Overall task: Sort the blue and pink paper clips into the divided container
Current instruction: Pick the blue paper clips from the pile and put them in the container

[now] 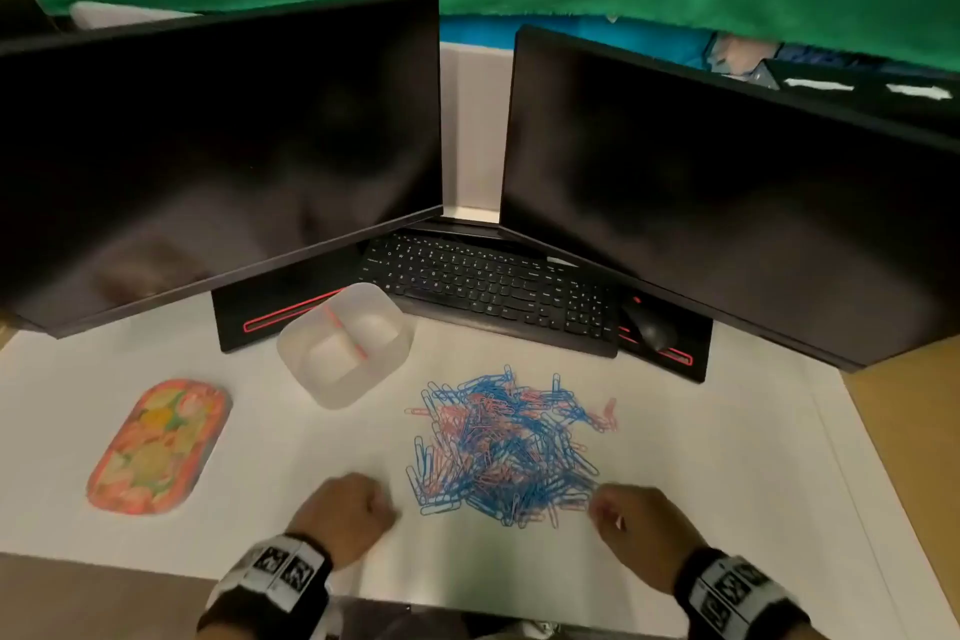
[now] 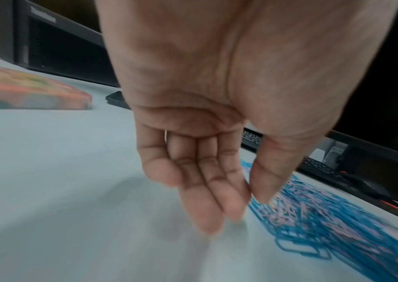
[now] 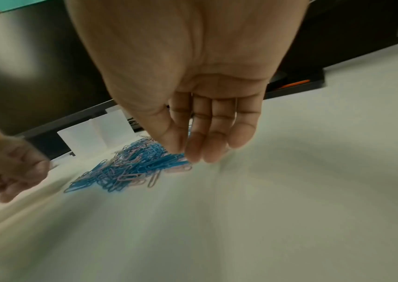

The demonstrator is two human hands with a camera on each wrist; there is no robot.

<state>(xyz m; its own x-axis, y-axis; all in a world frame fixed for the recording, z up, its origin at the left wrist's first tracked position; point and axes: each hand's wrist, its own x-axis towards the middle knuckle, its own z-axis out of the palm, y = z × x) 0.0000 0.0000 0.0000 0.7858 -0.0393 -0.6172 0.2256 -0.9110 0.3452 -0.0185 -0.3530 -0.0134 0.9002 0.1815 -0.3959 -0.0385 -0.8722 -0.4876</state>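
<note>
A loose heap of blue and pink paper clips (image 1: 504,447) lies mixed on the white desk (image 1: 285,457). Behind it to the left stands the translucent divided container (image 1: 345,343), with a pink divider and both halves looking empty. My left hand (image 1: 363,509) hovers just left of the heap's near edge. In the left wrist view its fingers (image 2: 212,219) hang relaxed over bare desk, holding nothing, with the clips (image 2: 325,219) to their right. My right hand (image 1: 613,515) is at the heap's near right corner. Its fingertips (image 3: 202,156) hang loosely beside the clips (image 3: 130,167), gripping none.
A flowered oval case (image 1: 156,447) lies at the left. A black keyboard (image 1: 488,291) and mouse (image 1: 649,327) sit behind the heap, under two dark monitors (image 1: 208,161) (image 1: 727,203). The desk's front edge runs close under my wrists.
</note>
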